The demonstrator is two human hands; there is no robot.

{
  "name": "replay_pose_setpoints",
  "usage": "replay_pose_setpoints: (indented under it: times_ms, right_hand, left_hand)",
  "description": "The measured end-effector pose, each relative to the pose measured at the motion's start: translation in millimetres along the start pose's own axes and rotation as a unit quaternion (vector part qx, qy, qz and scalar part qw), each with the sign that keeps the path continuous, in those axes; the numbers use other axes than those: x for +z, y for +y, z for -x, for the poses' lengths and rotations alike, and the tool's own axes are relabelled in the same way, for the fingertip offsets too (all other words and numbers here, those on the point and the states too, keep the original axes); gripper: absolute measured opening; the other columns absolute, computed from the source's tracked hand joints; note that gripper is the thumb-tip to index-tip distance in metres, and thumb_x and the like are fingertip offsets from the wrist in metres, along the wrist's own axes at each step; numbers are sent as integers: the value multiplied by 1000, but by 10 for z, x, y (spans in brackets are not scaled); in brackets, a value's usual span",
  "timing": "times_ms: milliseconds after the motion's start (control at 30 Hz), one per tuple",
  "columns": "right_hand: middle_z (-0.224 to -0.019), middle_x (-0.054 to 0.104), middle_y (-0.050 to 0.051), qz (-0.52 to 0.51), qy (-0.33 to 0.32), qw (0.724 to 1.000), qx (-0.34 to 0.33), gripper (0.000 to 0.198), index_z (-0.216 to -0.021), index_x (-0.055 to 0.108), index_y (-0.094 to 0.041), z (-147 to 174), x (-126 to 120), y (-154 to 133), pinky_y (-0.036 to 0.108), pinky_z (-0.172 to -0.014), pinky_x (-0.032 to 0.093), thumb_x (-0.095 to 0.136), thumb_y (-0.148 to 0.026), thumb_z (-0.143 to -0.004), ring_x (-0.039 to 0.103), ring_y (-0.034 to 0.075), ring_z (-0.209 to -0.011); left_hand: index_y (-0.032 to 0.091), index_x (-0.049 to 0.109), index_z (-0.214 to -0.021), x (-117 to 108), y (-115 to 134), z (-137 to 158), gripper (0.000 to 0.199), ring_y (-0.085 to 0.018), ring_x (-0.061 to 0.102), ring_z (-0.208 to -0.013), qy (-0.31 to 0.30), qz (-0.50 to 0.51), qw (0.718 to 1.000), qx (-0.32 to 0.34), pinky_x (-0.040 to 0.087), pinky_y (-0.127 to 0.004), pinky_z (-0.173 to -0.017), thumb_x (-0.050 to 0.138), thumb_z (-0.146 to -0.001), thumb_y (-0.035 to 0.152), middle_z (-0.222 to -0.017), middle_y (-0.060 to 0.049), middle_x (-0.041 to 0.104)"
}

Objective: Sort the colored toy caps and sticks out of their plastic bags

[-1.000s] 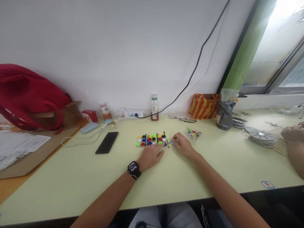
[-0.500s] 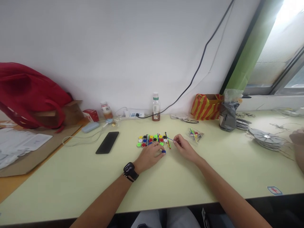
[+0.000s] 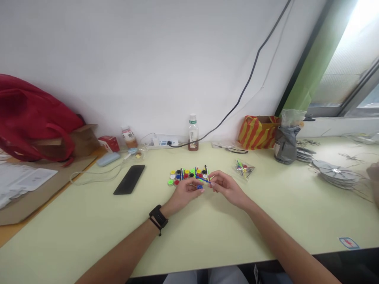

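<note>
My left hand [image 3: 182, 195], with a black watch on the wrist, is closed on a small blue round piece [image 3: 199, 187] between thumb and fingers. In my right hand [image 3: 227, 189] a thin blue stick [image 3: 205, 180] is pinched; its free end points left, above my left fingers. Just behind the hands lie small coloured discs [image 3: 173, 177] in rows: yellow, black, white, blue, red and green. Thin coloured sticks [image 3: 206, 169] lie among them. My fingers hide part of the front row.
A black phone [image 3: 129, 180] lies to the left. Behind stand a drink bottle [image 3: 193, 134] and a power strip [image 3: 166, 141]. On the right are a clear bag of coloured parts [image 3: 244, 169], a striped bag [image 3: 256, 132] and stacked grey discs [image 3: 336, 173]. Another person's hand [image 3: 373, 173] shows at the right edge.
My left hand has drawn back from the discs with the blue round piece in its fingers. The blue stick in my right hand has come over toward the left hand.
</note>
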State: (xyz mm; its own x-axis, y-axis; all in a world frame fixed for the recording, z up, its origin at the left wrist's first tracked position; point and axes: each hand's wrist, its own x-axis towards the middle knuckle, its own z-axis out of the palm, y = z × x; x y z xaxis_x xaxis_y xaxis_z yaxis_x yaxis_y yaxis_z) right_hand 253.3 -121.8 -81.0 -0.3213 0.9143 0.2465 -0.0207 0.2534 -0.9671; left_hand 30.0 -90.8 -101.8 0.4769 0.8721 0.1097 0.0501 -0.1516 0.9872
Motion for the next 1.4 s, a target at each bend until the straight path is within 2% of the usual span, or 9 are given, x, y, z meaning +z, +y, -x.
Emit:
replay_pose_setpoints:
  times_ms: [67,167,267,367,533,767,1033,1200,1400]
  right_hand:
    - [-90,64,3,-6,-12,1000,8,32,-112,57,-24,11,40,-14,31,-70,46,67,-48,-93,56,17,-76]
    - [-84,63,2,19,-33,999,14,29,-111,57,-23,26,79,-11,30,-68,44,65,-46,-94,53,16,-71]
    - [-81,63,1,72,-34,997,1,25,-110,57,-23,37,95,10,29,-67,42,60,-43,-97,53,16,-73]
    - [-81,64,1,122,-34,992,-15,20,-111,57,-23,44,103,29,28,-67,41,56,-39,-99,54,16,-74]
    - [-85,66,1,172,-30,984,-32,16,-112,57,-24,49,93,48,28,-67,42,52,-34,-101,55,16,-75]
    - [-74,52,-3,182,-26,983,-17,15,-109,58,-24,52,29,55,26,-60,39,58,-33,-97,46,14,-64]
    - [-77,52,-2,167,-40,985,-9,19,-107,61,-22,44,37,2,26,-61,40,62,-37,-95,47,14,-67]
    - [-79,54,-1,154,-21,988,-2,28,-109,61,-22,28,21,-15,27,-60,40,61,-46,-96,46,14,-66]
    - [-96,62,5,121,8,993,3,36,-117,59,-23,17,-10,-9,29,-61,46,60,-51,-95,54,15,-70]
  left_hand:
    - [13,71,-104,-3,10,-9,40,-17,67,-80,-7,14,1000,-3,54,-28,-73,87,-77,39,-91,-7,72]
    - [14,73,-111,11,67,2,45,-20,70,-87,-18,18,1000,9,57,-31,-80,88,-75,37,-103,-11,74]
    - [15,74,-114,36,106,13,41,-23,71,-95,-11,-7,1000,25,58,-34,-85,84,-80,37,-113,-12,74]
    - [15,76,-113,47,96,14,36,-26,71,-101,-17,-36,998,38,58,-36,-89,80,-85,38,-111,-12,75]
    - [17,77,-114,15,103,21,30,-25,70,-100,-8,-92,992,80,57,-37,-90,76,-89,34,-109,-10,76]
    - [21,79,-105,-57,219,51,17,-22,70,-95,-18,-192,970,150,55,-34,-88,76,-89,27,-101,-7,77]
    - [22,79,-97,-102,267,76,10,-21,71,-88,-49,-236,959,152,53,-33,-84,75,-90,27,-94,-5,78]
    - [18,77,-100,-55,291,88,19,-21,70,-87,-41,-182,973,136,56,-34,-84,76,-89,34,-97,-8,76]
    - [15,75,-105,-17,269,76,30,-24,71,-97,-70,-41,995,54,58,-35,-88,76,-89,40,-108,-13,74]
